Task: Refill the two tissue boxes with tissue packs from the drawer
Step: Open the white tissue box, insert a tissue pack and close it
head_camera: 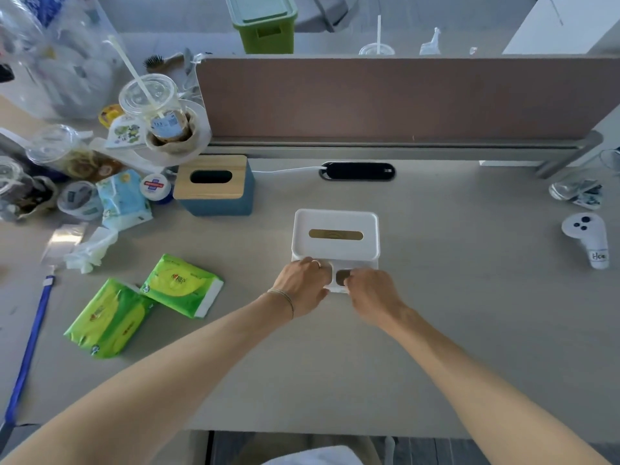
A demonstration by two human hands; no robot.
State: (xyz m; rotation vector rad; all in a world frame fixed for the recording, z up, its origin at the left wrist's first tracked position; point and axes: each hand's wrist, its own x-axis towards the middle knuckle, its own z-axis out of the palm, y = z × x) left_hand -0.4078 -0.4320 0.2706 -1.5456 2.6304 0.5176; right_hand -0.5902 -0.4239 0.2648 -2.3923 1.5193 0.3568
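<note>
Head view showed the white tissue box (336,234) at frame centre, both hands on its near edge: left hand (303,284) and right hand (371,292) curled, gripping it. Two green tissue packs (144,305) lay lower left; the blue tissue box (216,186) stood upper left.

Both hands sit at the near edge of the white tissue box (335,234) in the middle of the desk (453,313) — the left hand (302,285) curled over its front left corner, the right hand (370,292) curled at the front right, fingers on the small front compartments. To the left lie two green tissue packs (183,285) (107,318), touching at their corners, and further back stands the blue tissue box (216,186) with a wooden lid and a dark, empty slot. Cups, wrappers and other clutter crowd the left end of the desk, while a white controller (587,238) rests well apart on the right — the brown divider panel (402,99) runs along the back.
</note>
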